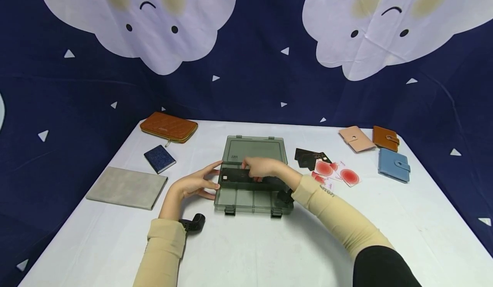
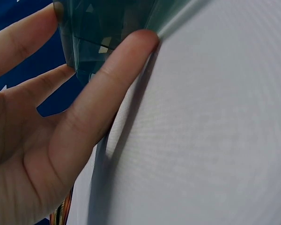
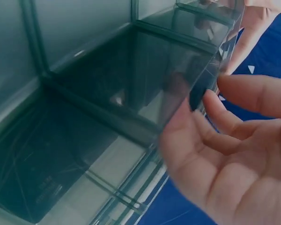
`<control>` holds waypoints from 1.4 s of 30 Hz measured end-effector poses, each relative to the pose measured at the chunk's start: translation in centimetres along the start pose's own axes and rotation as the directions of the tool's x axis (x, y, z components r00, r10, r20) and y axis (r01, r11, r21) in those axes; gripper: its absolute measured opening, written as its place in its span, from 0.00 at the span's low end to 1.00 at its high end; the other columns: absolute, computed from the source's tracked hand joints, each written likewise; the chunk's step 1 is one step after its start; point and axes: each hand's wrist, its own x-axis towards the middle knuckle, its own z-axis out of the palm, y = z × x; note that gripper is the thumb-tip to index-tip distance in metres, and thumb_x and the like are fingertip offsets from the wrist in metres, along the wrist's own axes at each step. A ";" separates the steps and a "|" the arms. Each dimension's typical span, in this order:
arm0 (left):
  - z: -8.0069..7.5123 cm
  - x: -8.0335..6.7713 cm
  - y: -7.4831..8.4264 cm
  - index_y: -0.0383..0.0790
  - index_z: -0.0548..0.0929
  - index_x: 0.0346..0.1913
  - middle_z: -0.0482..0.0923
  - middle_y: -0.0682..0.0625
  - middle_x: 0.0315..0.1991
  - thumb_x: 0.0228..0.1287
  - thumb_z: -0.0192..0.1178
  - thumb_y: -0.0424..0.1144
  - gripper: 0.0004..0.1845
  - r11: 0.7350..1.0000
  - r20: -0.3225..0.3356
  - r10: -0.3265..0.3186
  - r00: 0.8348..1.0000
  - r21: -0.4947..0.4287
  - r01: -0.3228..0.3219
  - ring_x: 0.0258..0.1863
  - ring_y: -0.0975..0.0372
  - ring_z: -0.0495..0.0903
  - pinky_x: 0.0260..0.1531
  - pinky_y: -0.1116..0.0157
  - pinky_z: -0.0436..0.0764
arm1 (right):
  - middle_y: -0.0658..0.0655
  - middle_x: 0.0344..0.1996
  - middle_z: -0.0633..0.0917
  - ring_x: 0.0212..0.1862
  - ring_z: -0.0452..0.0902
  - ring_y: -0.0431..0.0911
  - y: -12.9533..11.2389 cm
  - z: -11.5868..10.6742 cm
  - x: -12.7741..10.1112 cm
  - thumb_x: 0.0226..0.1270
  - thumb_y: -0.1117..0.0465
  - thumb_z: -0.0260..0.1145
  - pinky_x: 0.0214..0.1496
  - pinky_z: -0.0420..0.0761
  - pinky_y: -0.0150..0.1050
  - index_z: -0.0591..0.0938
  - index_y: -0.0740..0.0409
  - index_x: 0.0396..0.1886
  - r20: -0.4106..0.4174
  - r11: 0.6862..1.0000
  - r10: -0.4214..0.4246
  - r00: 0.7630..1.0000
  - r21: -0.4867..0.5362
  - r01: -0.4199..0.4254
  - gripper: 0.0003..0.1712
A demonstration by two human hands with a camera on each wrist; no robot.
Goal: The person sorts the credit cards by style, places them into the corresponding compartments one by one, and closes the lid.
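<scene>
A clear grey-green plastic organizer box (image 1: pixel 244 198) lies with its lid (image 1: pixel 255 149) laid back. Black cards lie in its back row; one black card (image 1: pixel 233 175) with a chip shows at the left. My right hand (image 1: pixel 262 167) reaches into that row, and its curled thumb and fingers (image 3: pixel 246 96) pinch the black card near the clear wall, which partly covers the fingertips. Fingers spread, my left hand (image 1: pixel 195 184) rests against the box's left side, its thumb (image 2: pixel 113 70) along the wall in the left wrist view.
Black cards (image 1: pixel 307 159) and red-and-white cards (image 1: pixel 348 176) lie right of the box. Further right are pink (image 1: pixel 356 139), brown (image 1: pixel 385 138) and blue (image 1: pixel 393 165) wallets. At left lie a brown zip wallet (image 1: pixel 168 127), a navy notebook (image 1: pixel 159 158) and a grey folder (image 1: pixel 128 187).
</scene>
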 end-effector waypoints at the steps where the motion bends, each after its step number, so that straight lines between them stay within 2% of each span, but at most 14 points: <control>1: 0.0 0.0 0.0 0.53 0.43 0.74 0.41 0.38 0.69 0.59 0.58 0.28 0.46 1.000 0.000 0.000 1.000 0.000 0.000 0.47 0.53 0.74 0.41 0.53 0.82 | 0.62 0.52 0.71 0.28 0.67 0.46 0.0 0.0 0.0 0.66 0.74 0.47 0.29 0.73 0.39 0.66 0.63 0.57 0.012 1.000 0.011 1.000 -0.001 -0.011 0.19; 5: -0.1 -0.1 0.1 0.52 0.43 0.74 0.41 0.38 0.69 0.59 0.58 0.28 0.46 1.000 -0.004 0.001 1.000 0.004 -0.001 0.46 0.53 0.74 0.41 0.53 0.82 | 0.58 0.39 0.72 0.24 0.60 0.45 0.0 -0.2 0.0 0.68 0.69 0.48 0.24 0.65 0.38 0.65 0.57 0.62 0.046 0.998 0.061 0.997 -0.020 -0.060 0.23; 7: -0.1 -0.1 0.1 0.52 0.43 0.74 0.41 0.37 0.69 0.59 0.57 0.28 0.46 1.000 -0.004 0.002 1.000 0.006 -0.002 0.47 0.52 0.73 0.41 0.53 0.82 | 0.58 0.35 0.73 0.24 0.62 0.45 0.1 -0.4 -0.1 0.68 0.67 0.49 0.24 0.65 0.37 0.65 0.55 0.64 0.065 0.996 0.077 0.995 -0.047 -0.074 0.25; 12: 0.0 -0.1 0.2 0.52 0.43 0.74 0.41 0.37 0.70 0.59 0.57 0.28 0.46 1.000 -0.006 0.001 1.000 0.009 -0.001 0.49 0.51 0.71 0.41 0.53 0.82 | 0.60 0.39 0.78 0.33 0.70 0.48 0.7 -1.5 -0.6 0.65 0.67 0.50 0.30 0.70 0.39 0.68 0.56 0.63 0.066 0.999 0.040 0.997 -0.016 -0.039 0.25; 16: 0.0 -0.1 0.2 0.53 0.43 0.74 0.41 0.38 0.69 0.59 0.58 0.28 0.46 1.000 -0.007 0.001 1.000 0.014 -0.001 0.48 0.52 0.73 0.41 0.53 0.82 | 0.62 0.41 0.79 0.35 0.72 0.52 2.2 -3.4 -1.6 0.63 0.68 0.50 0.32 0.70 0.41 0.71 0.63 0.57 -0.042 0.996 -0.051 0.998 0.073 0.054 0.21; 19: 0.0 0.0 0.1 0.53 0.43 0.74 0.41 0.38 0.69 0.59 0.58 0.28 0.46 1.000 -0.003 0.007 1.000 0.012 -0.007 0.47 0.53 0.73 0.41 0.53 0.82 | 0.65 0.41 0.79 0.35 0.72 0.53 4.1 -5.0 -2.4 0.63 0.69 0.51 0.31 0.71 0.40 0.72 0.68 0.55 -0.167 0.992 -0.090 0.982 0.078 0.104 0.20; 21: 0.0 0.0 0.1 0.52 0.43 0.74 0.41 0.37 0.69 0.59 0.58 0.28 0.46 1.000 0.001 0.010 1.000 0.008 -0.010 0.47 0.53 0.73 0.41 0.53 0.82 | 0.66 0.39 0.79 0.36 0.73 0.53 5.7 -5.9 -2.8 0.60 0.70 0.52 0.32 0.73 0.39 0.73 0.70 0.52 -0.248 0.993 -0.095 0.964 0.037 0.108 0.19; 24: 0.0 0.0 0.1 0.52 0.43 0.74 0.41 0.37 0.69 0.59 0.58 0.28 0.46 1.000 0.002 0.011 1.000 0.007 -0.011 0.47 0.53 0.73 0.41 0.53 0.82 | 0.67 0.38 0.79 0.36 0.73 0.53 8.2 -6.9 -3.2 0.53 0.74 0.54 0.32 0.72 0.36 0.75 0.70 0.48 -0.335 0.996 -0.068 0.940 -0.075 0.046 0.19; 27: 0.0 0.0 0.1 0.52 0.43 0.74 0.41 0.38 0.69 0.58 0.58 0.28 0.46 1.000 -0.002 0.009 1.000 0.007 -0.009 0.47 0.53 0.73 0.41 0.53 0.82 | 0.70 0.43 0.78 0.40 0.72 0.53 10.4 -7.6 -3.5 0.45 0.77 0.56 0.33 0.71 0.35 0.74 0.69 0.48 -0.359 0.980 -0.028 0.933 -0.194 -0.046 0.25; 30: 0.0 0.0 0.1 0.52 0.43 0.74 0.41 0.38 0.69 0.58 0.58 0.28 0.47 1.000 -0.003 0.006 1.000 0.009 -0.006 0.48 0.52 0.73 0.41 0.53 0.82 | 0.72 0.50 0.72 0.43 0.68 0.57 11.9 -7.9 -3.9 0.42 0.77 0.62 0.36 0.71 0.41 0.71 0.65 0.54 -0.332 0.949 0.048 0.942 -0.279 -0.146 0.32; 33: 0.0 0.0 0.1 0.53 0.43 0.74 0.41 0.38 0.70 0.58 0.58 0.28 0.47 1.000 -0.004 0.003 1.000 0.008 -0.003 0.48 0.51 0.73 0.41 0.53 0.82 | 0.70 0.53 0.69 0.47 0.67 0.60 12.9 -8.2 -4.0 0.40 0.73 0.68 0.42 0.71 0.51 0.68 0.60 0.58 -0.307 0.918 0.109 0.945 -0.334 -0.214 0.39; 36: 0.1 -0.1 0.1 0.52 0.43 0.74 0.41 0.38 0.70 0.58 0.58 0.27 0.47 1.000 -0.008 0.001 1.000 0.009 -0.001 0.49 0.51 0.73 0.41 0.53 0.82 | 0.67 0.52 0.72 0.49 0.68 0.61 13.8 -8.4 -3.7 0.39 0.68 0.73 0.46 0.68 0.59 0.70 0.56 0.58 -0.315 0.908 0.104 0.943 -0.356 -0.219 0.40; 38: 0.1 -0.1 0.1 0.53 0.43 0.74 0.41 0.38 0.70 0.58 0.58 0.27 0.47 1.000 -0.010 0.000 1.000 0.012 0.000 0.49 0.50 0.72 0.41 0.53 0.82 | 0.64 0.49 0.74 0.48 0.69 0.60 15.0 -8.7 -3.2 0.38 0.65 0.75 0.44 0.68 0.58 0.72 0.56 0.56 -0.330 0.913 0.057 0.942 -0.364 -0.182 0.39; 42: 0.1 -0.1 0.1 0.53 0.43 0.74 0.41 0.37 0.70 0.58 0.58 0.27 0.47 1.000 -0.010 0.001 1.000 0.015 0.000 0.50 0.50 0.72 0.41 0.53 0.82 | 0.63 0.45 0.74 0.47 0.68 0.60 15.7 -9.0 -2.8 0.37 0.60 0.78 0.43 0.68 0.57 0.75 0.57 0.53 -0.355 0.914 0.045 0.934 -0.363 -0.182 0.37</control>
